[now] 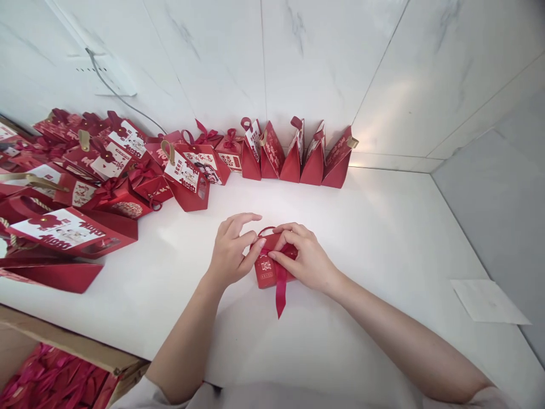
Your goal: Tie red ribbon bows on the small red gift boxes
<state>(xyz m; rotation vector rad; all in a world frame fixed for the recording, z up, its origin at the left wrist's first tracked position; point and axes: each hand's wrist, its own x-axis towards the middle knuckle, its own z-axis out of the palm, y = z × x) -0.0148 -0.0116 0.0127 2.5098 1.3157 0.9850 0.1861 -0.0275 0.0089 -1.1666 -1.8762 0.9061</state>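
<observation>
Your left hand (232, 250) has its thumb and a fingertip pinched on the ribbon (280, 284) at the upper left of the small red box (266, 272); your other fingers there are raised and partly curled. Your right hand (309, 255) also pinches the ribbon with thumb and fingertips, near the middle of the box. Your fingers cover the spot where the ribbon crosses, so you cannot tell whether it is knotted. One pink-red tail hangs down past the box's lower edge.

The box sits on the white counter (383, 227) between your hands, its right part hidden under your right hand. Pale lettering shows on its left part, too small to read surely, and a thin dark red loop (267, 228) arches from its top edge.

Beyond your hands, five red peaked boxes (313, 162) stand in a row near the marbled wall (315, 62). To the left, a crowd of red gift boxes (123, 199) overlaps so much that you cannot count them, and the frame cuts off the outermost. At lower left, a cardboard carton (85, 341), also cut off, holds more red pieces with ribbons. A flat white sheet (487, 301) lies at the counter's right edge.
</observation>
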